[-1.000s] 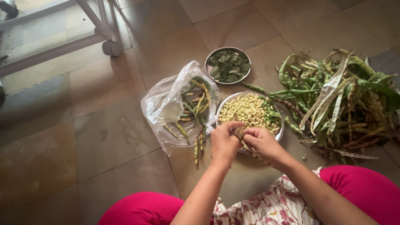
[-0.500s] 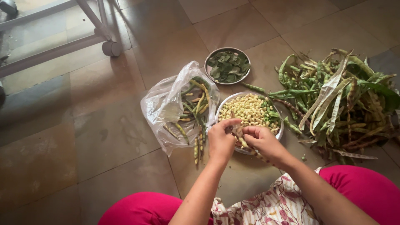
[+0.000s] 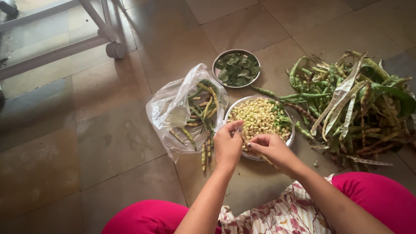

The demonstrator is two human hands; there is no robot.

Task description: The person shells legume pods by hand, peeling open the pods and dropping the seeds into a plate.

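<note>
Bag (image 3: pixel 182 112) left of bean plate (image 3: pixel 291 138), pods (image 3: pixel 351 99) right, leaf plate (image 3: pixel 216 60) behind

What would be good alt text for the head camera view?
A person seated on a tiled floor splits a bean pod with the left hand and right hand over a plate of shelled beans. A plastic bag of pods lies left, a pile of empty pods right.

clear plastic bag (image 3: pixel 175 113) — crumpled, open | on floor — left of bowl (image 3: pixel 291 138)
</note>
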